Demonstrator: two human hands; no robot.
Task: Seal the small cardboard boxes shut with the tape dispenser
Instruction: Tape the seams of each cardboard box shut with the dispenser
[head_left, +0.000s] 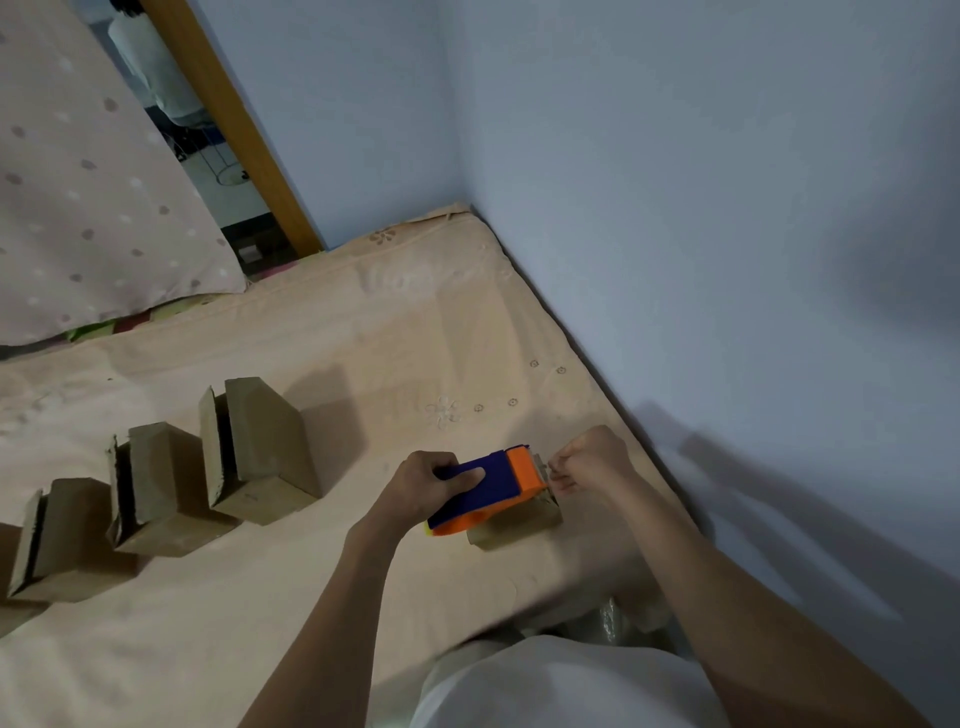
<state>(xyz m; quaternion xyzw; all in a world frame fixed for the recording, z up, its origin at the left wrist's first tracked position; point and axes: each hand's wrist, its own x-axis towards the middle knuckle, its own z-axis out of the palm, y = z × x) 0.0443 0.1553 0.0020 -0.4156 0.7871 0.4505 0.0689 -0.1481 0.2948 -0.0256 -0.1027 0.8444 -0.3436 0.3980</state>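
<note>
The left hand (434, 480) gripped the blue body of the tape dispenser (488, 491), fingers wrapped over its top, holding it low over a small cardboard box (514, 525) that sat on the bed (363, 332) at lower right of centre. The right hand (584, 460), fingers curled, pinched at something just past the dispenser's orange nose, most likely the free end of the tape (the strip itself was too thin and blurred to make out). That box was largely hidden under the dispenser, so whether its flaps met could not be told. To the left, three more boxes (260, 452) stood in a row running toward the lower left edge, each with a flap gaping, well apart from the hands. A dotted pillow (93, 197) lay at upper left, and blue walls closed in the right side. The risk from here, as I judged it: the soft mattress gave no firm backing, so pressing down could tip or slide the light box, and a loosely held tape end could fold back and stick to itself.
</note>
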